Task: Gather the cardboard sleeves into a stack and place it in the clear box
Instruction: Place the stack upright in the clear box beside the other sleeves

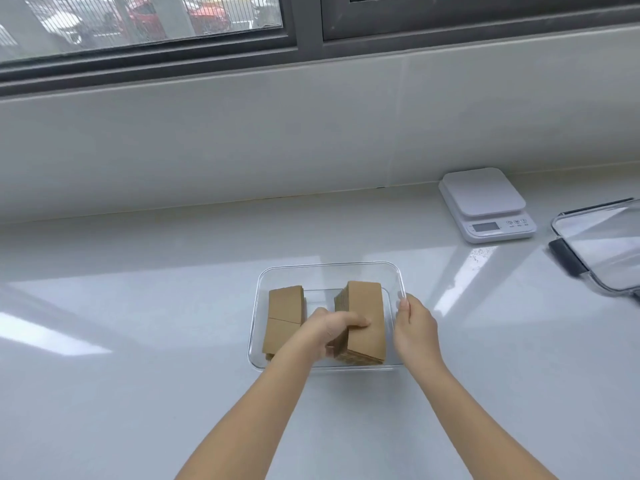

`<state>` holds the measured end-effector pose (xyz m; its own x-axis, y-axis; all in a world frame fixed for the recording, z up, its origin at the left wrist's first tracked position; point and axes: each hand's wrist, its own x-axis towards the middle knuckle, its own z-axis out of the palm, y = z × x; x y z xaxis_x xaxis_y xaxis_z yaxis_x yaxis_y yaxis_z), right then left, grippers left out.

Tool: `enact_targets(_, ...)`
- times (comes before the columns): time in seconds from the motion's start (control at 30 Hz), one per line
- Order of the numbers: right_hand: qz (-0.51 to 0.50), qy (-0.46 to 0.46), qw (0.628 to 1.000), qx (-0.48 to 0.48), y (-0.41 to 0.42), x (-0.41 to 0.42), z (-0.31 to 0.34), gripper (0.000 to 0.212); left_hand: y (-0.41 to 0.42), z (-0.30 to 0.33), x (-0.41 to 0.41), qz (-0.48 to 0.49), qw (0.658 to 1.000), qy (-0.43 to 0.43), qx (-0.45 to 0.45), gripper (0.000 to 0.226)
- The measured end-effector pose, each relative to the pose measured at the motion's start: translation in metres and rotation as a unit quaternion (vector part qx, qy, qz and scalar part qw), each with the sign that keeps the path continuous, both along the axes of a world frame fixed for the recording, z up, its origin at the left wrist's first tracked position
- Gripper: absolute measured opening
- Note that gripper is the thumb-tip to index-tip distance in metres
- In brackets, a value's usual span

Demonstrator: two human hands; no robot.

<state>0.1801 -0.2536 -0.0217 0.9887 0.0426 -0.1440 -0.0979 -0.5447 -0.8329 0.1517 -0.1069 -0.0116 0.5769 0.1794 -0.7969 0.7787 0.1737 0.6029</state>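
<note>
At frame centre, my left hand (332, 327) clasps the stack of cardboard sleeves (363, 320) inside the clear box (329, 266), while my right hand (414, 327) grips the rim, steadying it on the table (138, 341).

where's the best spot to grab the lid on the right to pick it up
Judging from this view, take the lid by its near-left short edge, at the dark latch tab. It lies flat on the counter, so its clear middle gives no purchase. Come from the left with the right hand, the nearer of the hands.
</note>
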Motion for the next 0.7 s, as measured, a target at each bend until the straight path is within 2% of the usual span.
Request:
enact_targets(0.23, -0.006, 0.000, 1.000, 0.002, 0.001, -0.001, 0.002, 0.033, -0.001, 0.004, 0.004, -0.002, 1.000, -0.002, 0.021, 0.055)
enact_targets(0.5, -0.009, 0.002, 1.000, 0.017, 0.000, -0.002, 0.002, 0.033, 0.009, 0.004, 0.004, 0.010, 1.000, 0.006, 0.023, 0.065)
enact_targets(0.7, -0.058, 0.032, 0.994, 0.089, 0.002, -0.001, -0.002, 0.039, -0.015, 0.003, 0.012, -0.008, 1.000, -0.007, 0.000, 0.049)
